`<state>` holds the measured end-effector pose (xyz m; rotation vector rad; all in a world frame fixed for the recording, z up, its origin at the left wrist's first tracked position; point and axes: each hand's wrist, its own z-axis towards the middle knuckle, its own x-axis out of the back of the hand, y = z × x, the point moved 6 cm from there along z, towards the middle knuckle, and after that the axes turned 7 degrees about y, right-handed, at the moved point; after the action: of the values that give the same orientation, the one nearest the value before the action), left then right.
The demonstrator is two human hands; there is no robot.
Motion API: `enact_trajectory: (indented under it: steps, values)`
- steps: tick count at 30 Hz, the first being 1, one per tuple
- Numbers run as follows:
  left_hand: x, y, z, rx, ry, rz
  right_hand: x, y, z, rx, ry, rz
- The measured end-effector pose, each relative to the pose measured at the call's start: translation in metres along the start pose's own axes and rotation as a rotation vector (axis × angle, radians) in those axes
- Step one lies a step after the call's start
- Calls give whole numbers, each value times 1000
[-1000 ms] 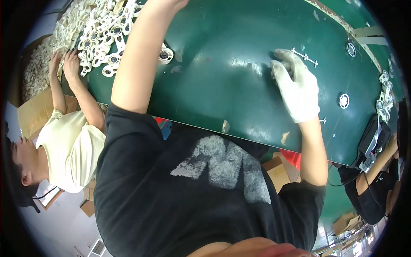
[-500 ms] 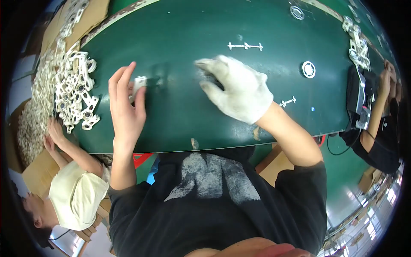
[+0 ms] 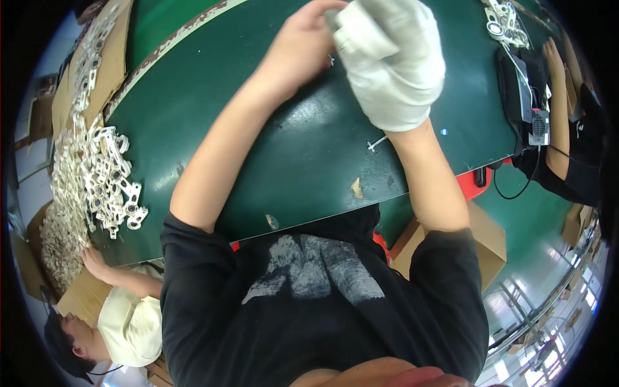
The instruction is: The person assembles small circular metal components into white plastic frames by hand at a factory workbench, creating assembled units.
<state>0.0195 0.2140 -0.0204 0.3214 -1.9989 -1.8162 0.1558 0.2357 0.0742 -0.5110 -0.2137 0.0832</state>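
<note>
At the far middle of the green table [image 3: 258, 174], my two hands come together. My bare left hand [image 3: 302, 48] has its fingers curled in, their tips at the glove. My right hand [image 3: 406, 71] wears a white glove; its fingers are bent and smeared by motion. What lies between the hands is hidden, pale and blurred. A thin white branched plastic piece [image 3: 375, 145] lies beside my right wrist. The tip of another small white piece [image 3: 332, 61] shows below my left fingers.
White plastic parts with dark rings [image 3: 113, 180] are heaped at the left, by a cardboard sheet [image 3: 106, 64]. A co-worker [image 3: 132, 316] sits there. At the right are more white parts [image 3: 506, 26], a black device [image 3: 516, 90] and another person's arm [image 3: 560, 122].
Both hands have moved far up the table and come together; my left hand, which held a small white part, has swung right. My view has shifted, and the white rings are out of sight.
</note>
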Motion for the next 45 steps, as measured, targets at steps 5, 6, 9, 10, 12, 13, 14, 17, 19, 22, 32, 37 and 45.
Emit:
enact_trajectory:
  steps: [5,6,9,10,12,13,14,17,19,22,32,37,45]
  values:
    - [-42,14,2,-754,-96,329,-6,33,-31,33,26,38]
    - [-44,11,3,-739,-104,324,-8,30,-39,2,61,-213]
    - [-49,1,3,-693,-129,310,-26,16,-29,-55,116,-654]
    - [-48,-1,2,-678,-134,309,-23,21,-25,39,-23,-217]
    - [-39,-4,0,-646,-136,324,-24,28,-27,28,5,-72]
    - [-33,-6,-2,-629,-132,335,-18,29,-23,73,44,-99]
    - [-23,15,-8,-529,-88,619,-13,31,-23,71,86,-168]
    - [50,46,-29,-790,163,797,-11,22,-22,-94,-37,-157]
    - [87,54,-51,-567,279,632,-20,22,-26,-96,-202,-162]
    - [101,43,-77,-1297,195,151,-39,7,-39,-117,-380,-173]
    - [91,19,-115,-766,257,750,-65,-8,-74,-92,-686,-238]
    - [87,12,-114,-788,200,791,-66,-9,-72,-108,-722,-293]
    - [84,19,-116,-724,178,944,-63,-5,-76,-119,-691,-298]
